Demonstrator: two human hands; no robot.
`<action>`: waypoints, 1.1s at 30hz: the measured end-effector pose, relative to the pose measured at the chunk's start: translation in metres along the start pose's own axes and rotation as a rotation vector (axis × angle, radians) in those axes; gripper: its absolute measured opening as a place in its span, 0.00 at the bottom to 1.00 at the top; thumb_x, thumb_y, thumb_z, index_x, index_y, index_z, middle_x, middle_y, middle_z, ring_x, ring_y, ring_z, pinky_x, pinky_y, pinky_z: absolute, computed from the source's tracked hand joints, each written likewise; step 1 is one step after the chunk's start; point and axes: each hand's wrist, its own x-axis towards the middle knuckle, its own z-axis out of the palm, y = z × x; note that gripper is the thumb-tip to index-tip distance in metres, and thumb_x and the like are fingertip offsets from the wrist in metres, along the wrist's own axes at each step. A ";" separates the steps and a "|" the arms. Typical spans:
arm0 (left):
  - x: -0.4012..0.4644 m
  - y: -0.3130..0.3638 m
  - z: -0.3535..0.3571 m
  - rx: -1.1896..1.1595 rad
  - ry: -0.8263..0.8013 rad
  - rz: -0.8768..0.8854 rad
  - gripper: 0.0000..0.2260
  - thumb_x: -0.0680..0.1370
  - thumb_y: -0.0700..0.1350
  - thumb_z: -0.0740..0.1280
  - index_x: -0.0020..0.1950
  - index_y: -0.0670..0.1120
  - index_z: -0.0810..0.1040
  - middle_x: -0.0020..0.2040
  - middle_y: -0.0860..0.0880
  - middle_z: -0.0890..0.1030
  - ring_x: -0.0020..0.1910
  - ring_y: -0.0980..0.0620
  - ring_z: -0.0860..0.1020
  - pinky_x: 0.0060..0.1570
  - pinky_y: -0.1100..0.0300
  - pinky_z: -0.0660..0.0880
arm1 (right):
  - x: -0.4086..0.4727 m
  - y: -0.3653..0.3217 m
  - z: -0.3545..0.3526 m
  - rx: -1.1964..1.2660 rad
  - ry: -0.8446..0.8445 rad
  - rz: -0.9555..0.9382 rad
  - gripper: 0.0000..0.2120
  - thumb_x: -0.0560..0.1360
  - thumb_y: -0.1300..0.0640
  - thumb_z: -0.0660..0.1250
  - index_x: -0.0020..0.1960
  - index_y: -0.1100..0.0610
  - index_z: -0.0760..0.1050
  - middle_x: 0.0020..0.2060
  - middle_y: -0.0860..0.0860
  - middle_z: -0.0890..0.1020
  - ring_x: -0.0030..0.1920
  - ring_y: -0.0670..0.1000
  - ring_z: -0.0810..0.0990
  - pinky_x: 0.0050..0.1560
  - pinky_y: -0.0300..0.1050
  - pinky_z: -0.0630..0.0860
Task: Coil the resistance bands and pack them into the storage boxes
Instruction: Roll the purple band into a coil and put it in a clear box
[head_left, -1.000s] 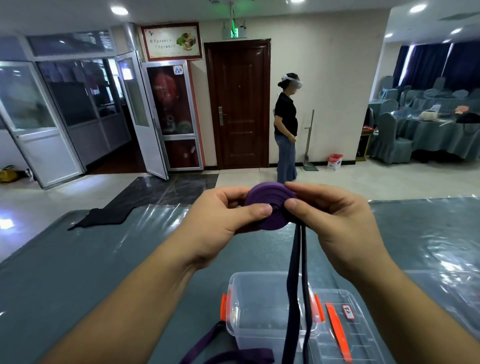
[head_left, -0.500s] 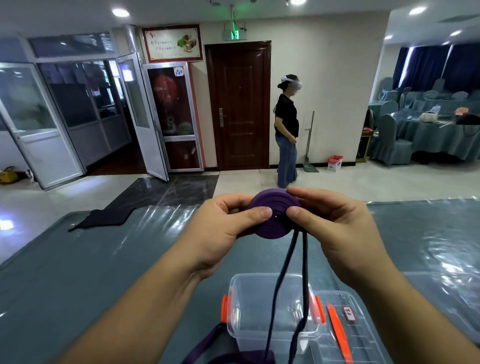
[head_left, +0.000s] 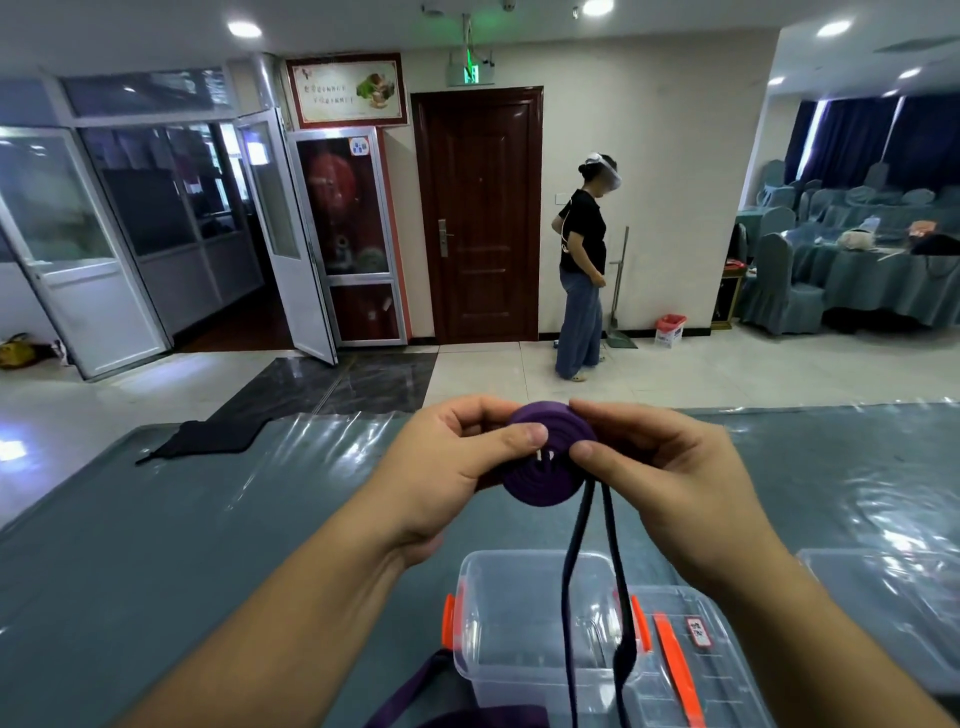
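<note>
A purple resistance band (head_left: 540, 475) is wound into a flat round coil held up above the table. My left hand (head_left: 457, 457) pinches the coil from the left, thumb on its face. From the right, my right hand (head_left: 660, 467) grips it with thumb on the front and fingers over the top. Two loose strands (head_left: 592, 571) hang down from the coil, past a clear storage box with orange latches (head_left: 498, 623). More purple band (head_left: 415, 696) lies beside the box at the bottom edge.
The box's clear lid (head_left: 696, 654) with an orange strip lies right of it on the plastic-covered grey table (head_left: 156, 519). Another clear container (head_left: 883, 613) sits at the right. A black cloth (head_left: 208, 436) lies at the far left edge. A person (head_left: 584, 265) stands near the door.
The coil has turned so its face shows more and sits slightly lower. The hanging strands have shifted and spread apart. Both hands keep their hold.
</note>
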 end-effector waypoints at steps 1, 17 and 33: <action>0.000 -0.002 -0.001 0.017 -0.005 -0.014 0.11 0.70 0.41 0.76 0.52 0.41 0.85 0.45 0.43 0.87 0.43 0.51 0.85 0.44 0.62 0.80 | -0.001 0.001 0.000 0.015 0.000 0.017 0.18 0.68 0.63 0.74 0.59 0.58 0.83 0.51 0.51 0.89 0.54 0.51 0.87 0.55 0.40 0.82; 0.002 -0.004 -0.004 0.190 -0.092 -0.075 0.09 0.76 0.40 0.74 0.55 0.38 0.83 0.48 0.41 0.87 0.44 0.50 0.84 0.44 0.62 0.81 | -0.002 0.004 -0.006 -0.035 -0.105 0.076 0.19 0.69 0.60 0.73 0.60 0.57 0.83 0.52 0.51 0.89 0.56 0.51 0.87 0.59 0.44 0.82; 0.006 -0.001 -0.007 0.271 -0.087 -0.025 0.14 0.70 0.45 0.78 0.54 0.44 0.87 0.49 0.41 0.87 0.47 0.46 0.86 0.51 0.54 0.83 | 0.006 0.001 -0.007 -0.055 -0.100 0.061 0.16 0.70 0.63 0.74 0.58 0.56 0.84 0.50 0.51 0.89 0.54 0.51 0.88 0.57 0.43 0.83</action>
